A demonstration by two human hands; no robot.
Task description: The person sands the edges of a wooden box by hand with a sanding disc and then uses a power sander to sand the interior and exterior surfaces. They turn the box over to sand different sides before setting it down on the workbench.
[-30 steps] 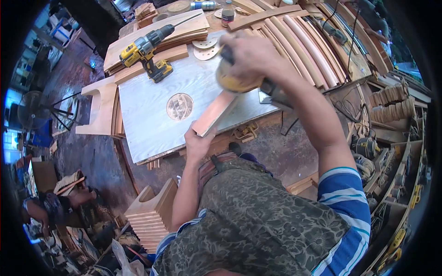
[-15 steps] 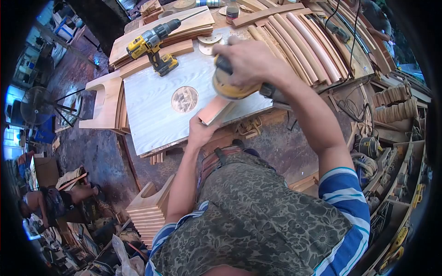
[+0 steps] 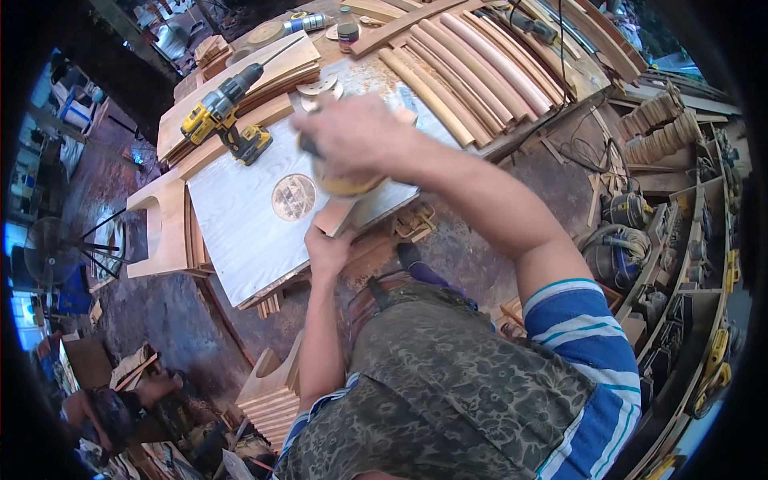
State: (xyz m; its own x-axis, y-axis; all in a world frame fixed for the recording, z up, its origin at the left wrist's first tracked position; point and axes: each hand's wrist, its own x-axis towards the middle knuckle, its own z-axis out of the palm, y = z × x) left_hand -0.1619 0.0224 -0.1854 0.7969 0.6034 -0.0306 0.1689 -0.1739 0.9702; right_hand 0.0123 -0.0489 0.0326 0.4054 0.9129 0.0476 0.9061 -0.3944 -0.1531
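Observation:
My right hand (image 3: 356, 136), blurred by motion, grips a yellow-and-black handheld sander (image 3: 350, 186) from above. The sander sits over a narrow wooden block (image 3: 334, 216), whose far part it hides. My left hand (image 3: 326, 252) is closed around the block's near end, at the front edge of a pale wood-grain board (image 3: 240, 240). Beside the block, the board carries a round mark (image 3: 294, 197). A yellow cordless drill (image 3: 228, 116) with a long bit stands farther left. Pale sanding discs (image 3: 318, 90) lie behind my right hand.
Several curved wooden strips (image 3: 472, 72) lie at the back right, near a dark bottle (image 3: 347, 30). Cut boards (image 3: 164, 228) jut out at left. A fan (image 3: 52, 250) stands on the floor; another person (image 3: 96, 408) is at lower left. Shelves of tools line the right.
The view has shifted, so the bench appears farther left. My right hand and the sander have moved along the block toward my left hand, which keeps its hold.

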